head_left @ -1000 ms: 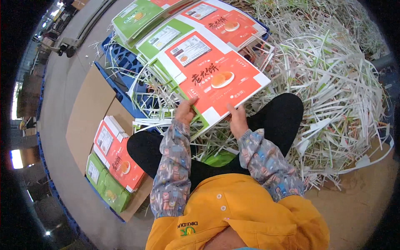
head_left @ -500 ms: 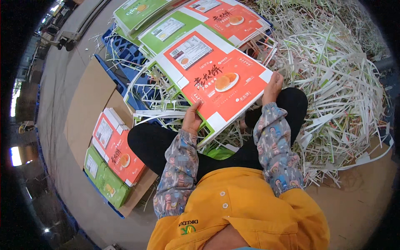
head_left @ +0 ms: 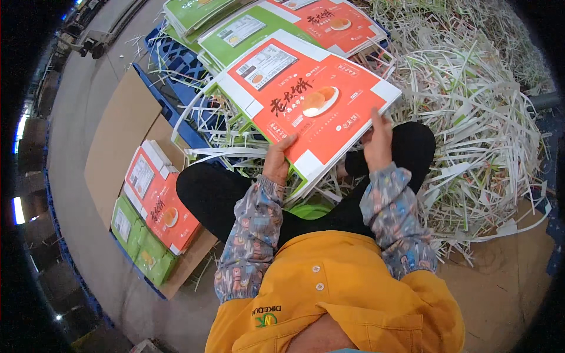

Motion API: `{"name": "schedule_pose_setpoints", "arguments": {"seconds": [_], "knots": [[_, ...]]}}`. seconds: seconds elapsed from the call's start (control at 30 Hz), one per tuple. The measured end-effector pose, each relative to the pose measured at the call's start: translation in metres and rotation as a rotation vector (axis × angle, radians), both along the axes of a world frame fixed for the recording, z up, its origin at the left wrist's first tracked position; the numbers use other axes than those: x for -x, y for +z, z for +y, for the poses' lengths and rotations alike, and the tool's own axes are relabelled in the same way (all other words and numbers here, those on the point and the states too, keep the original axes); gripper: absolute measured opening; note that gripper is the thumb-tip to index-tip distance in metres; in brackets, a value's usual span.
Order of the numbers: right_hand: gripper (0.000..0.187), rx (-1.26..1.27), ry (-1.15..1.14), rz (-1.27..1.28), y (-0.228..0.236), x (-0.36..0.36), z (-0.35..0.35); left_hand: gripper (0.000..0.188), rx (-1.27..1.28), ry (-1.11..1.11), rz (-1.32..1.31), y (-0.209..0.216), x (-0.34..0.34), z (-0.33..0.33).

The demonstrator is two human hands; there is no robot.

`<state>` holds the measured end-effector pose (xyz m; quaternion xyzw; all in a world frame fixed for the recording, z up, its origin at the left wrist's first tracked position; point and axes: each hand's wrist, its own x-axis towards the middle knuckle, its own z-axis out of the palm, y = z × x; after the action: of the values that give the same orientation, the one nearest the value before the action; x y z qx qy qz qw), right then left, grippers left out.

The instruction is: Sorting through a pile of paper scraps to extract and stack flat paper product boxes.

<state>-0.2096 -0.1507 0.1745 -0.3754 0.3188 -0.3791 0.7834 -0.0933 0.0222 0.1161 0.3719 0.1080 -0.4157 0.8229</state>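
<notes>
A stack of printed cardboard sheets, red on top with white notched corners and a picture of round cakes, lies tilted over my lap. My left hand grips its near left edge, thumb on top and fingers beneath. At the near right edge, my right hand has its fingers wrapped round the border. Green sheet edges show under the red ones. Just beyond lie more stacks, a green one and a red one, and the held stack's far end overlaps the green one.
Heaped paper strips spread on the right. A blue plastic pallet sits under the far stacks. To the left, flat brown cardboard carries a smaller red stack and a green stack. My bent knees frame a green object.
My right hand has slid from the right corner toward the middle of the near edge. The held stack has shifted slightly, and my left hand still grips it.
</notes>
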Motion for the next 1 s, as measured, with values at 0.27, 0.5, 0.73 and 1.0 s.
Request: {"name": "schedule_pose_setpoints", "arguments": {"seconds": [0.27,0.5,0.73,1.0], "knots": [[0.023,0.057,0.292,0.251,0.005,0.012,0.031,0.038,-0.041,0.053,-0.055,0.011,0.002,-0.008],[0.022,-0.012,0.437,-0.108,0.030,0.009,0.034,0.039,0.148,0.150,0.030,0.033,-0.008,-0.002],[0.027,-0.444,0.659,-0.529,0.032,0.012,0.031,0.041,0.217,0.182,0.085,0.042,-0.030,0.003],[0.028,0.981,0.066,0.859,-0.019,0.010,-0.123,0.039,0.058,0.069,-0.043,0.034,-0.063,0.026]]}}
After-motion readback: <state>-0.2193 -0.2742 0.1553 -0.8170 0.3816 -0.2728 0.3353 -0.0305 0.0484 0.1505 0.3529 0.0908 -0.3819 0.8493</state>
